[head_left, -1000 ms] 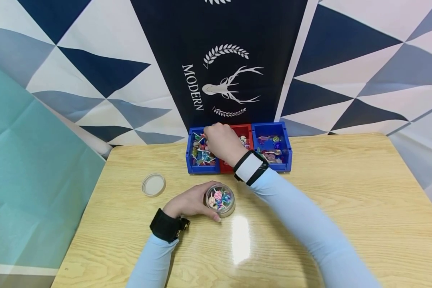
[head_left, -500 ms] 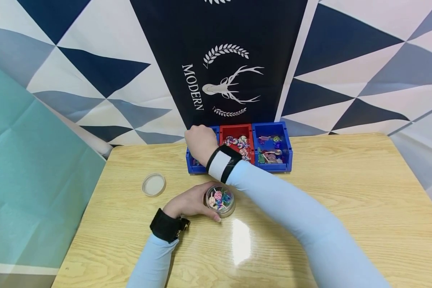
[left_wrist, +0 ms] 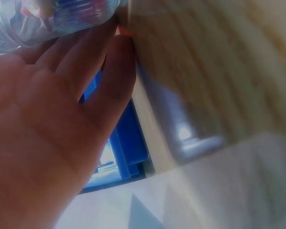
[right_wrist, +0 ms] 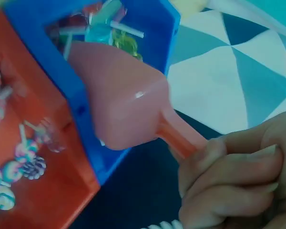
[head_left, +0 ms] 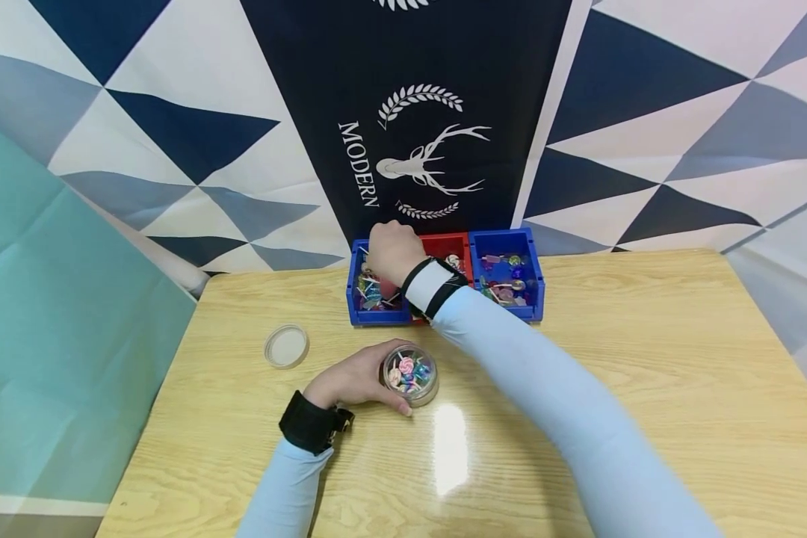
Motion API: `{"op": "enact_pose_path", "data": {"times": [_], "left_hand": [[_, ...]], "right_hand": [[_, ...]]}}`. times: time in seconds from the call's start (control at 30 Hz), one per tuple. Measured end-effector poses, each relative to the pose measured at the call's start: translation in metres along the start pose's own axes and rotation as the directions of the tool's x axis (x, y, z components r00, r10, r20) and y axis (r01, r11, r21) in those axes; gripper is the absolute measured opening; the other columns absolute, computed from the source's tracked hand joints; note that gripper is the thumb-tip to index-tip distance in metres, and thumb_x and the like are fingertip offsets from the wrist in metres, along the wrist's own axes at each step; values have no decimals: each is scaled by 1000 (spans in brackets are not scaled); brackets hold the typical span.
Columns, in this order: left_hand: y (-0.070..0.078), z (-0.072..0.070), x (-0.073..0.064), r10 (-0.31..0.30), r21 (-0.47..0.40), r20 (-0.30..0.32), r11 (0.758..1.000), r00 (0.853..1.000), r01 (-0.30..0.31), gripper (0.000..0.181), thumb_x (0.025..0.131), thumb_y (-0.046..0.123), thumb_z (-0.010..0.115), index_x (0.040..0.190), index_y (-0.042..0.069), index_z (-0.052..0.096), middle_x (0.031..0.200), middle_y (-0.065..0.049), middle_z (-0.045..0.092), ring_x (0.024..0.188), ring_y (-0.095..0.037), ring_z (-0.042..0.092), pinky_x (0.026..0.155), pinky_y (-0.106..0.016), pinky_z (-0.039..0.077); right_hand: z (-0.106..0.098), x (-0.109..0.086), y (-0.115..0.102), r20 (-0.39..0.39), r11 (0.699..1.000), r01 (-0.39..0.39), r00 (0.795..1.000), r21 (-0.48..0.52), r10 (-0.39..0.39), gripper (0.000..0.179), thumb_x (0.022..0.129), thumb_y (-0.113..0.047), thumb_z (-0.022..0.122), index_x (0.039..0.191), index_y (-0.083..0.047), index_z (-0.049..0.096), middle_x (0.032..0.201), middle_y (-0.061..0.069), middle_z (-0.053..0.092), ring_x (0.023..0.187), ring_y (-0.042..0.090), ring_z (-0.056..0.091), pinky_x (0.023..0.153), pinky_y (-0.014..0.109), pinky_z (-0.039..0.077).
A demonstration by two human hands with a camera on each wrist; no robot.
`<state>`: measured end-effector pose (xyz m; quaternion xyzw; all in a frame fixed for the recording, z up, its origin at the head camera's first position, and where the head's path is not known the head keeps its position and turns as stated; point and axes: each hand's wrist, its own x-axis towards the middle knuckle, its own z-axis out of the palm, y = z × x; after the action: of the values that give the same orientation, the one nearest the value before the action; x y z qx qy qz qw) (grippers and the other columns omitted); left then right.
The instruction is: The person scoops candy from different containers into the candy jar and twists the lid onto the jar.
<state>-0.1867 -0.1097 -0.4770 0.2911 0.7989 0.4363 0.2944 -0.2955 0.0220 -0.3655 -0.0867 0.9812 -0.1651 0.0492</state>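
Observation:
My left hand [head_left: 359, 377] holds a clear round jar [head_left: 429, 397] on the table, thumb in front and fingers behind. Through its open top show small lollipop charms [head_left: 406, 365] in pink, cream and blue. In the right wrist view, my right hand [right_wrist: 233, 176] grips the handle of a pink scoop [right_wrist: 128, 95]. The scoop's bowl is inside the left blue bin [head_left: 379, 317], its front end down among candy-shaped charms [right_wrist: 102, 31]. From the head camera, the right hand hides most of the scoop.
A red bin [head_left: 447, 243] with swirl lollipop charms sits in the middle of the row, and another blue bin [head_left: 540, 299] with mixed charms on the right. A round lid [head_left: 286, 346] lies left of the jar. Patterned cloth [head_left: 424, 67] hangs behind the bins.
My right hand has moved left over the blue bin, then back a little to the right with the scoop. The left hand and jar have stayed in place.

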Motion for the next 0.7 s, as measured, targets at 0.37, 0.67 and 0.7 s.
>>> {"op": "enact_pose_path", "data": {"times": [0.37,0.67,0.7], "left_hand": [[-4,0,1,-4,3,0,1000,1000,4,88,68,26,95,142,20,47,132,9,57,123,-8,52,108,-31,39],[-5,0,2,-8,-7,3,1000,1000,8,86,68,25,94,141,20,49,130,10,57,122,-8,52,108,-31,39],[-4,0,2,-10,-9,3,1000,1000,10,85,68,25,94,140,20,49,130,9,57,122,-8,52,108,-31,39]], "right_hand": [[10,-5,31,39,972,-48,998,231,40,27,93,-8,56,66,-9,57,63,2,47,53,17,48,45,26,35],[41,-29,60,-26,979,70,997,192,-67,26,106,-25,48,92,-6,60,68,7,54,59,22,57,50,31,41],[43,-32,62,-21,978,71,997,195,-68,25,106,-28,50,97,-6,59,69,7,55,60,22,57,51,32,41]]}}
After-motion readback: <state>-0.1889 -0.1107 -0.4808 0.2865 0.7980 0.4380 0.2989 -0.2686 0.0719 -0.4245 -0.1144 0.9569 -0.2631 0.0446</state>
